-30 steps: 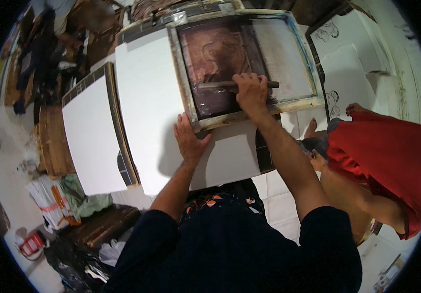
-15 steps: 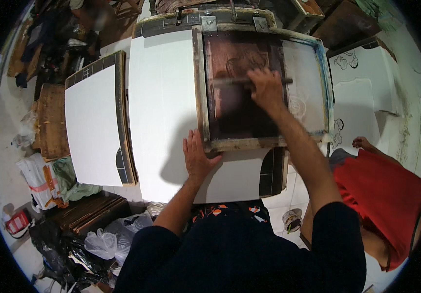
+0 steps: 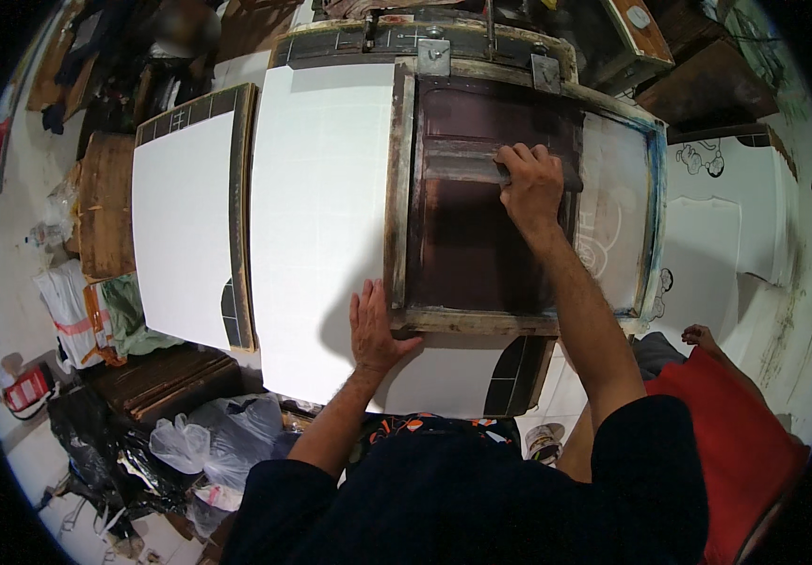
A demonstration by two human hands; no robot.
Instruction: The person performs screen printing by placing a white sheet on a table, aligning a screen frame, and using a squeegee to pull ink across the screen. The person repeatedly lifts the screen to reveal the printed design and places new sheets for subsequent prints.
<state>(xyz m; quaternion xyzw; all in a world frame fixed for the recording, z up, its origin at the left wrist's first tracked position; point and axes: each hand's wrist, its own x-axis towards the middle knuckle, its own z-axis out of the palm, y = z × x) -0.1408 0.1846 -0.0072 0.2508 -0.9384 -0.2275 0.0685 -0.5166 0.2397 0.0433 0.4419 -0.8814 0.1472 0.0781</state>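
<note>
A screen frame (image 3: 397, 188) with dark brown ink (image 3: 481, 254) on its mesh lies over the right part of a white sheet (image 3: 319, 169) on a board, under metal hinge clamps (image 3: 433, 56). My right hand (image 3: 530, 188) is closed round a long, flat squeegee (image 3: 453, 160), which lies crosswise on the inked mesh in its upper half. My left hand (image 3: 380, 330) rests with fingers spread on the white sheet, beside the frame’s lower-left corner.
Another board with a white sheet (image 3: 180, 226) stands at left, near bundled cloth (image 3: 128, 315) and plastic bags (image 3: 208, 438). At right lie white sheets with line drawings (image 3: 703, 235). A co-worker in red (image 3: 726, 424) is at lower right. Wooden furniture (image 3: 651, 38) stands behind.
The squeegee in my right hand has moved toward the frame’s far edge. The whole view has shifted, and the co-worker now shows lower in it. My left hand stays by the frame’s corner.
</note>
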